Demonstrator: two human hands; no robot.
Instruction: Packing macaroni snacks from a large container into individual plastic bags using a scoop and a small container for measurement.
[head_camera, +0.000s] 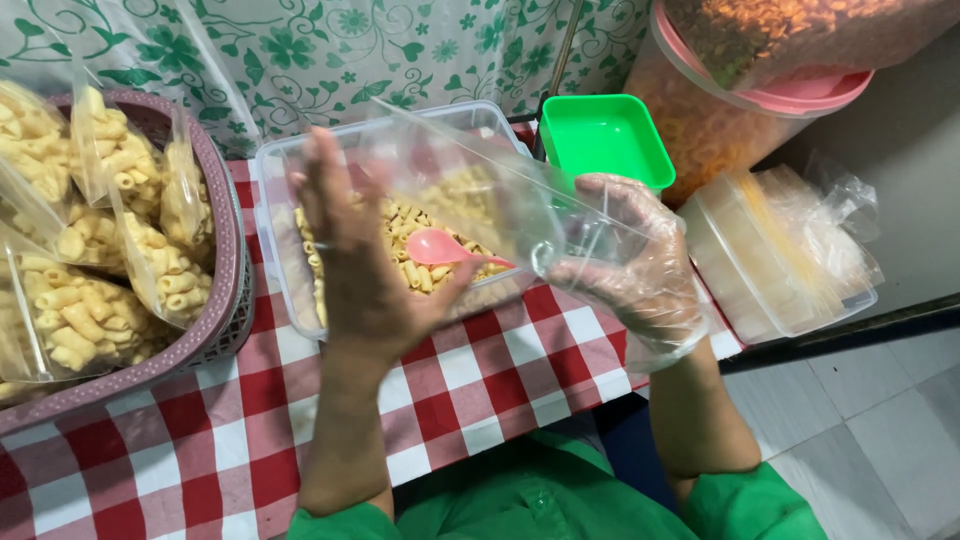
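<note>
Basket (228, 215): at nine o'clock, a mauve woven basket sits on the red-and-white checked tablecloth (480, 395), packed with sealed clear bags of yellow tube snacks (90, 250), stood close so they prop one another.
Left hand (365, 265): bare, at the centre, raised palm away from the camera, fingers spread and lying flat along one side of an empty clear plastic bag (480, 190), seemingly to brace it.
Clear bag: held in the air between both hands, above the tub, its mouth drawn wide and slanting from eleven o'clock down to three o'clock.
Tub (283, 230): a clear rectangular plastic container just behind the left hand, partly filled with loose yellow tube snacks; a pink plastic spoon (440, 247) lies in it, handle toward the hands, within easy reach.
Right hand (630, 265): at three o'clock, in a loose transparent glove, fingers curled and pinching the bag's lower edge to keep it open.
Green container (605, 135): at one o'clock, square, empty.
Far right: a big pink-lidded jar of orange snacks (720, 120), and a stack of clear bags in a shallow box (780, 260).
</note>
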